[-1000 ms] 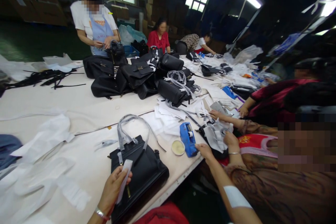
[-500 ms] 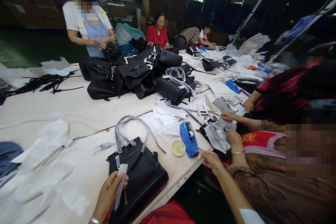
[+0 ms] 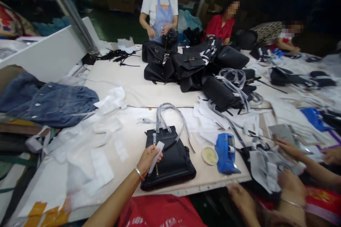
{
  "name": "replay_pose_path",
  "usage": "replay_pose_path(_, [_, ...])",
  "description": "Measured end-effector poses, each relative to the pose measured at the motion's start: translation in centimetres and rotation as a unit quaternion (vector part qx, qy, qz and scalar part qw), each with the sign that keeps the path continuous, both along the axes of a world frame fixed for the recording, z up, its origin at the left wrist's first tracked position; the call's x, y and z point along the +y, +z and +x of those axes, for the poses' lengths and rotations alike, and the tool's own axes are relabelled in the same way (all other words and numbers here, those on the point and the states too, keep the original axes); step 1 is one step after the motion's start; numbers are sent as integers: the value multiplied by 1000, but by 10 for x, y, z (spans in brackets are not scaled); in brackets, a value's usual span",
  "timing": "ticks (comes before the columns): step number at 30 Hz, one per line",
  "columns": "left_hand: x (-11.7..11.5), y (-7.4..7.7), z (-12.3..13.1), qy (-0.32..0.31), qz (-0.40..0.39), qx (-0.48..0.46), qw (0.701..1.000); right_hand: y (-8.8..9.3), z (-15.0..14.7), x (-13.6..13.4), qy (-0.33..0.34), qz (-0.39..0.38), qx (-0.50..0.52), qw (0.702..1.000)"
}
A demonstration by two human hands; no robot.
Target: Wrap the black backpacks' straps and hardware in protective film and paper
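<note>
A black handbag (image 3: pixel 173 159) lies on the table in front of me, its long handles (image 3: pixel 170 106) wrapped in clear film. My left hand (image 3: pixel 150 158) is over the bag's left side, with a narrow white strip (image 3: pixel 156 156) pinched between thumb and fingers. Just past the table's front edge is my right hand (image 3: pixel 241 197), smeared by motion, its thumb and fingertips drawn together. Anything between those fingertips is too blurred to make out. The blue tape dispenser (image 3: pixel 226 154) stands above my right hand, beside a small round dish (image 3: pixel 210 156) of something pale yellow.
Black bags (image 3: pixel 191 65) are piled mid-table near white paper sheets (image 3: pixel 210 118). White wrapping (image 3: pixel 90 149) and a denim garment (image 3: pixel 58 104) lie left. Close on my right, a co-worker's hands (image 3: pixel 293 181) handle another black bag (image 3: pixel 266 188). Another person in a blue apron (image 3: pixel 163 14) stands opposite.
My view has swung left. My right hand has drawn away from the dispenser's cutting end, where it was pinching, towards me. My left hand keeps the white strip over the bag.
</note>
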State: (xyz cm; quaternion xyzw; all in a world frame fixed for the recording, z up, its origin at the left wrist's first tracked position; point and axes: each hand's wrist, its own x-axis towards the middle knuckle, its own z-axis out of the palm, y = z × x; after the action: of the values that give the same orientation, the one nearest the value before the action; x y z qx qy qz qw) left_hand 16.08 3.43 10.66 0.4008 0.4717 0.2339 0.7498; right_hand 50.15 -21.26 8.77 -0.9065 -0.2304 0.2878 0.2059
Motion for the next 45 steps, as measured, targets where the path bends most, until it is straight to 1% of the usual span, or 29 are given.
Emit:
replay_pose_path(2, [0, -2, 1, -7, 4, 5, 1000, 13, -27, 36, 36, 82, 68, 994])
replay_pose_path(4, [-1, -2, 3, -14, 12, 14, 1000, 29, -64, 85, 100, 177, 149, 968])
replay_pose_path(5, [-2, -2, 4, -14, 17, 19, 1000, 37, -83, 111, 147, 205, 192, 948])
replay_pose_path(7, [-4, -3, 7, -5, 25, 35, 999, 51, -120, 155, 225, 241, 254, 909])
replay_pose_path(8, [-6, -3, 8, 3, 31, 45, 999, 56, -135, 173, 258, 253, 266, 894])
replay_pose_path(10, [-9, -5, 11, 22, 48, 61, 997, 59, -157, 199, 315, 264, 264, 873])
replay_pose_path(12, [-12, -5, 13, 39, 70, 63, 995, 55, -165, 214, 368, 263, 236, 860])
replay_pose_path(14, [-14, -5, 15, 48, 89, 58, 993, 48, -165, 223, 412, 263, 196, 850])
replay_pose_path(16, [-15, -2, 17, 48, 93, 54, 993, 42, -161, 227, 441, 273, 155, 841])
replay_pose_path(18, [-16, 3, 18, 46, 87, 51, 994, 36, -157, 229, 452, 284, 124, 836])
replay_pose_path(20, [-14, 9, 19, 46, 73, 45, 995, 30, -154, 230, 439, 283, 123, 844])
replay_pose_path(21, [-14, 12, 19, 46, 64, 41, 996, 27, -153, 231, 422, 278, 141, 851])
replay_pose_path(23, [-11, 16, 19, 46, 35, 23, 998, 17, -155, 232, 375, 276, 214, 859])
replay_pose_path(24, [-10, 18, 18, 47, 17, 6, 999, 12, -157, 232, 349, 279, 263, 855])
replay_pose_path(26, [-7, 20, 16, 57, -25, -41, 997, 1, -165, 233, 297, 289, 356, 838])
replay_pose_path(28, [-6, 21, 13, 72, -68, -98, 990, -9, -174, 234, 253, 283, 419, 824])
replay_pose_path(29, [-5, 21, 12, 78, -89, -123, 985, -13, -177, 236, 243, 275, 440, 820])
replay_pose_path(31, [-5, 23, 9, 87, -117, -152, 978, -17, -178, 238, 258, 250, 466, 808])
replay_pose_path(33, [-5, 25, 7, 96, -119, -155, 976, -16, -172, 241, 305, 241, 454, 802])
replay_pose_path(34, [-6, 25, 7, 102, -108, -148, 978, -13, -168, 242, 324, 246, 432, 805])
replay_pose_path(36, [-7, 25, 9, 104, -69, -114, 986, -6, -160, 243, 336, 258, 390, 818])
replay_pose_path(38, [-9, 21, 14, 85, -18, -58, 994, 2, -157, 245, 349, 271, 357, 823])
replay_pose_path(40, [-11, 16, 20, 63, 24, -4, 998, 10, -160, 247, 394, 288, 309, 816])
replay_pose_path(42, [-14, 12, 23, 56, 43, 26, 997, 16, -163, 250, 446, 303, 249, 805])
replay_pose_path(43, [-15, 11, 23, 55, 44, 32, 997, 17, -165, 252, 461, 305, 232, 801])
replay_pose_path(45, [-20, 13, 18, 42, 38, 35, 998, 18, -166, 256, 466, 308, 229, 797])
